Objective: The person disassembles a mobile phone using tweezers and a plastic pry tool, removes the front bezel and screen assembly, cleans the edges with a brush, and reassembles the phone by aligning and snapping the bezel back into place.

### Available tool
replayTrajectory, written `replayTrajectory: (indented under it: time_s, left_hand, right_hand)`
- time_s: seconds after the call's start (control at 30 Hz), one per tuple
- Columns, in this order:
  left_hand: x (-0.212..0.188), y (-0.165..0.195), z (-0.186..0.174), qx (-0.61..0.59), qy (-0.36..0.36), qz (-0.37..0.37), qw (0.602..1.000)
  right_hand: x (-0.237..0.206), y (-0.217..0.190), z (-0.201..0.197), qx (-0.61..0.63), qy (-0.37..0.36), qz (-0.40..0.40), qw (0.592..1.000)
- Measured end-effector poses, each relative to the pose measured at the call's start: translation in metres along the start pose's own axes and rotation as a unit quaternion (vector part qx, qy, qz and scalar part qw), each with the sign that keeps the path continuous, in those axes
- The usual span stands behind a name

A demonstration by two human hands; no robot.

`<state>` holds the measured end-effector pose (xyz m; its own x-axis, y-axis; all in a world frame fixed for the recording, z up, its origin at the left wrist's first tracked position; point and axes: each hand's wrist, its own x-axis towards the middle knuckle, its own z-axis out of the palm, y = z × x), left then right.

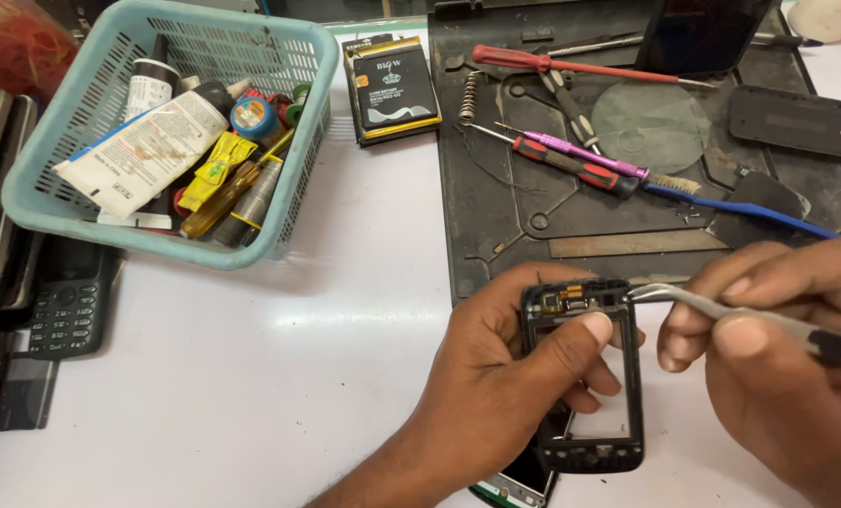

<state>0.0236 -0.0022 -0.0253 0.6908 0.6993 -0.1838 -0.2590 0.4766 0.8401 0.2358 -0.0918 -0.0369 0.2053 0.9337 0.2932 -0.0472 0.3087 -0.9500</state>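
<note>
Phone repair workbench: beside a dark work mat (pixel 496 216) strewn with screwdrivers (pixel 571 66) and a brush lie a basket of glue tubes (pixel 298 122) and spare handsets (pixel 67 301).

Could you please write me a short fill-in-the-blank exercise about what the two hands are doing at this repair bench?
1. The left hand holds a black phone ____ with an empty window.
2. The right hand holds metal ____, whose tips touch the top right corner of the phone part.
3. The tubes and bottles stand in a light blue plastic ____ at the upper left.
4. The red-handled screwdriver lies on a dark work ____.

Missing words: frame; tweezers; basket; mat
</note>
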Motion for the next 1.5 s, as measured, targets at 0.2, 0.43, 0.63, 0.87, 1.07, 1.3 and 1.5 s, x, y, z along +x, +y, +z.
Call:
replayTrajectory:
  time_s: [0.2, 0.43, 0.63, 0.87, 1.07, 1.3, 1.5]
  left_hand:
    - [0.003, -0.006, 0.000, -0.003, -0.009, 0.006, 1.000]
    - [0.004, -0.007, -0.002, -0.019, -0.017, 0.006, 1.000]
    - [0.004, -0.007, -0.002, -0.020, -0.016, 0.005, 1.000]
    - [0.003, -0.006, -0.002, -0.009, -0.013, -0.002, 1.000]
    - [0.003, -0.005, -0.003, -0.008, -0.016, 0.004, 1.000]
    - [0.002, -0.003, -0.004, -0.013, -0.013, 0.003, 1.000]
    - [0.002, -0.002, -0.005, -0.007, -0.012, -0.001, 1.000]
  right_hand:
    - [0.004, -0.008, 0.008, -0.191, -0.008, -0.018, 0.981]
    - [0.004, -0.011, 0.015, -0.261, -0.015, -0.016, 0.965]
    - [0.006, -0.012, 0.016, -0.274, -0.023, -0.009, 0.962]
    - [0.003, -0.009, 0.018, -0.273, -0.026, -0.025, 0.961]
    - [0.001, -0.004, 0.013, -0.291, -0.027, -0.015, 0.956]
    - [-0.002, -0.001, 0.011, -0.287, -0.035, -0.047, 0.956]
    - [-0.002, 0.003, 0.010, -0.326, -0.033, -0.027, 0.944]
